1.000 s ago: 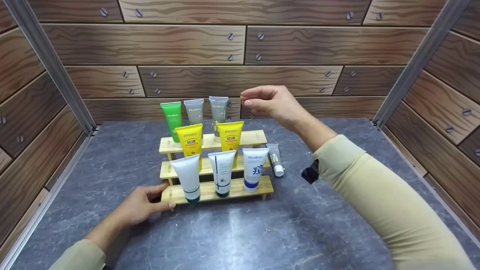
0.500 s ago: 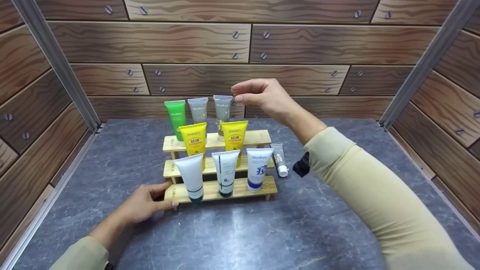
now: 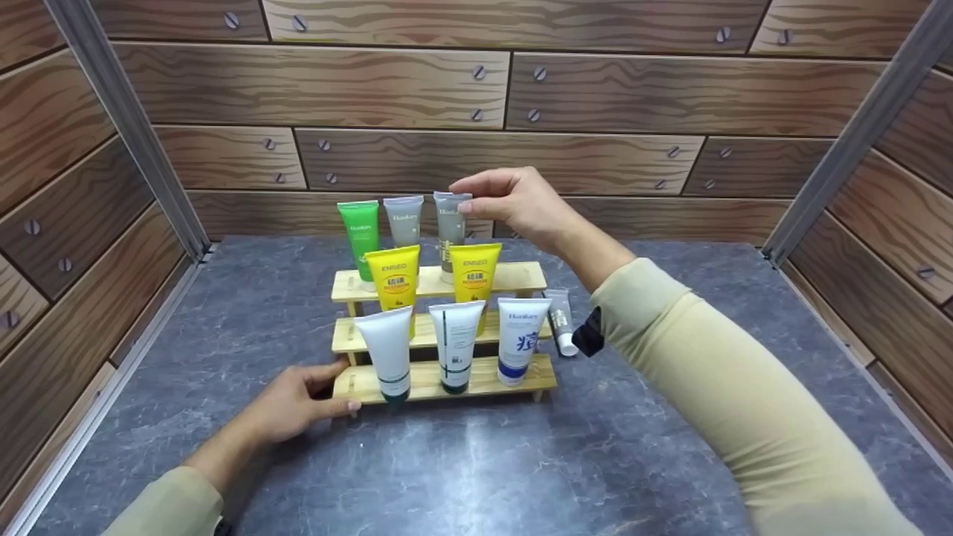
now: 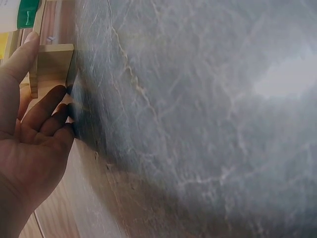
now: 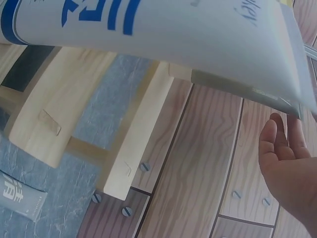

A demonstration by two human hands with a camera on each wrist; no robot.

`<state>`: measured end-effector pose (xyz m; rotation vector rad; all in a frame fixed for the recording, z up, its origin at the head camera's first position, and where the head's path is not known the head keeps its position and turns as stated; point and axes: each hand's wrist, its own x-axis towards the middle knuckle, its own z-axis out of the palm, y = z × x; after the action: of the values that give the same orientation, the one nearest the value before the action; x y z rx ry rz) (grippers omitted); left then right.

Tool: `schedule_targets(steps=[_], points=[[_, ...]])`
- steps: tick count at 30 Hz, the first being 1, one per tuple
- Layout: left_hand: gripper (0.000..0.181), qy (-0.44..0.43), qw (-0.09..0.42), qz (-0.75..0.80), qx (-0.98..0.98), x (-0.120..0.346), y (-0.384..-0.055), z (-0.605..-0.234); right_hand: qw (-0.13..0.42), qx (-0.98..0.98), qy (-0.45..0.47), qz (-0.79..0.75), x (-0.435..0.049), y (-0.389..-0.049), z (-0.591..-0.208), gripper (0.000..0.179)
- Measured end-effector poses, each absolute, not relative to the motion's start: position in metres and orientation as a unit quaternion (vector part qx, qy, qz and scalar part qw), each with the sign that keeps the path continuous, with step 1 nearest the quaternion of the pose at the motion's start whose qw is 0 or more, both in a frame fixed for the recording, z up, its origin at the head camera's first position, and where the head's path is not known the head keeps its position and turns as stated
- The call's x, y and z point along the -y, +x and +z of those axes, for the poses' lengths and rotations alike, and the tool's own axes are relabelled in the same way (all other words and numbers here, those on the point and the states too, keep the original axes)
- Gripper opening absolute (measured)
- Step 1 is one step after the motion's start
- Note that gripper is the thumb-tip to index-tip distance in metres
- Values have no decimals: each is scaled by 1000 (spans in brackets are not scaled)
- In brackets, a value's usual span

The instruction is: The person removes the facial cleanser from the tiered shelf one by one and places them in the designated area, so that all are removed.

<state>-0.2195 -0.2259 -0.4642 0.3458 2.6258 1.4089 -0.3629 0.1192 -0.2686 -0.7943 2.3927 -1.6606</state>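
A three-tier wooden rack (image 3: 484, 377) holds upright tubes in the head view. My left hand (image 3: 284, 407) grips the left end of its lowest tier, the thumb (image 4: 22, 59) on the front edge and the fingers curled behind. At the top tier, my right hand (image 3: 527, 208) pinches the upper flat end of the rightmost grey tube (image 3: 450, 231), thumb in front and forefinger behind. Beside that tube stand another grey tube (image 3: 404, 219) and a green tube (image 3: 362, 234). In the right wrist view, a white tube with blue print (image 5: 163, 34) partly hides the grey tube.
Two yellow tubes (image 3: 394, 279) stand on the middle tier. Along the lowest tier are a plain white tube (image 3: 386, 346), a white tube with a dark stripe (image 3: 456, 342) and the blue-print one. A small grey tube (image 3: 561, 320) lies on the table right of the rack.
My right hand has moved left to the top of the rightmost grey tube and now pinches it. The left hand keeps its hold on the rack. The head view has shifted slightly.
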Motion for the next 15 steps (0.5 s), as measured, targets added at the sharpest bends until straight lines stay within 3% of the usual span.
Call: schedule_targets(steps=[15], points=[[77, 104, 72, 471, -873, 224, -218, -463, 82, -788, -254, -555, -114, -363, -276, 27]])
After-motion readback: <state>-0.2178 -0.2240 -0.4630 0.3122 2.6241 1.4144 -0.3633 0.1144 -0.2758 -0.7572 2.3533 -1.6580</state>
